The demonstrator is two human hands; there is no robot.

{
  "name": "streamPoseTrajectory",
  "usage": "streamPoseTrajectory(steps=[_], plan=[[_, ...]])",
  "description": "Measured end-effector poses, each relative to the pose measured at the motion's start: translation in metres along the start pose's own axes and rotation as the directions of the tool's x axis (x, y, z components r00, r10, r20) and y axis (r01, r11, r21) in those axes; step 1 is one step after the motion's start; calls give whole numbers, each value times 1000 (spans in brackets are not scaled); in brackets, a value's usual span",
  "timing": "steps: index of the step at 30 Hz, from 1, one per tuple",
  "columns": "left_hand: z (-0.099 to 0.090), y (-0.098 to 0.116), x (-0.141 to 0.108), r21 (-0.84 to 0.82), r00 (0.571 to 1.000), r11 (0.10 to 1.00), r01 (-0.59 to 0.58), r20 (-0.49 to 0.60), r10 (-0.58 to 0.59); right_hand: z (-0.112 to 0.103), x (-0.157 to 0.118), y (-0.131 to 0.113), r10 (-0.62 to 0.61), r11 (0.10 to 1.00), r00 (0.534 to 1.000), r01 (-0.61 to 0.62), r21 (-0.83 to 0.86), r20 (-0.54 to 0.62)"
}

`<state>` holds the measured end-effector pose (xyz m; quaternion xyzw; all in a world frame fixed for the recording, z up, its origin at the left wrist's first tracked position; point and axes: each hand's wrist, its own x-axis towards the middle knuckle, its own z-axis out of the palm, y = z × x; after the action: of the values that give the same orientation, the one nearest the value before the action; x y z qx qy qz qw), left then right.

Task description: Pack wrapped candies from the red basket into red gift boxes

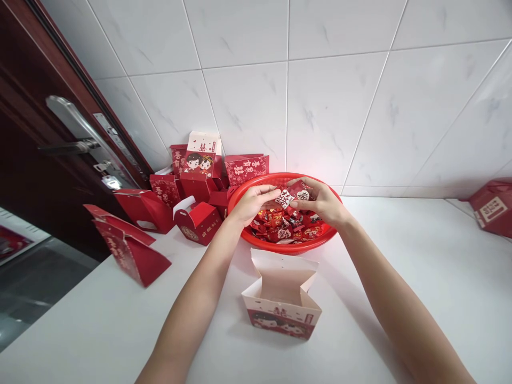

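Note:
Over a red plastic basket [296,248] full of wrapped candies [280,234], my two hands are close together. My left hand [254,204] pinches a red and white wrapped candy [284,199] by its left side, and the tip of my right thumb is close against its other side. Between the thumb and fingers of my right hand [322,201] is a red wrapped candy [303,195] with a pale heart-shaped label. Nearer to me, an open paper gift box [282,320] stands upright on the white table, its top flaps apart and no candy visible inside.
Several red gift boxes [200,221] crowd the table left of the basket, with a tent-shaped box [136,256] near the left edge. Another red box [494,205] stands far right. A tiled wall rises behind; a dark door [40,160] with a handle is at left.

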<state>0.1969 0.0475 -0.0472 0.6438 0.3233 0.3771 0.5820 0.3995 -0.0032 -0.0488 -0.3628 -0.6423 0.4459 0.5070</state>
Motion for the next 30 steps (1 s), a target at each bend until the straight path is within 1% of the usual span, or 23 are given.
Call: streamPoseTrajectory(steps=[4, 6, 10, 13, 16, 20, 23, 26, 28, 30], plan=[[1, 2, -1, 45, 999, 999, -16, -28, 17, 1, -1, -3, 50, 999, 999, -50, 0, 0], [1, 3, -2, 69, 999, 998, -12, -39, 15, 0, -2, -3, 92, 996, 995, -92, 16, -22], [1, 4, -3, 92, 998, 996, -1, -60, 7, -2, 0, 0, 175, 982, 977, -166, 88, -119], [0, 3, -3, 120, 999, 993, -1, -49, 7, -4, 2, 3, 218, 971, 959, -195, 138, -182], [-1, 1, -1, 157, 999, 987, -22, -41, 29, -5, 3, 5, 233, 969, 948, -208, 130, -218], [-3, -6, 2, 223, 998, 974, -36, -44, 47, -5, 5, 10, 215, 973, 939, -182, 143, -270], [-3, -10, 4, 268, 998, 963, -33, -44, 47, -5, 7, 15, 186, 974, 948, -145, 173, -256], [-1, -12, 5, 276, 999, 961, -33, -25, 42, -2, 8, 18, 172, 971, 957, -125, 203, -234], [0, -12, 5, 268, 999, 963, -29, -21, 36, 0, 8, 17, 180, 969, 958, -133, 208, -223], [1, -12, 5, 270, 999, 962, -27, -26, 36, 3, 7, 15, 204, 968, 959, -168, 188, -196]])
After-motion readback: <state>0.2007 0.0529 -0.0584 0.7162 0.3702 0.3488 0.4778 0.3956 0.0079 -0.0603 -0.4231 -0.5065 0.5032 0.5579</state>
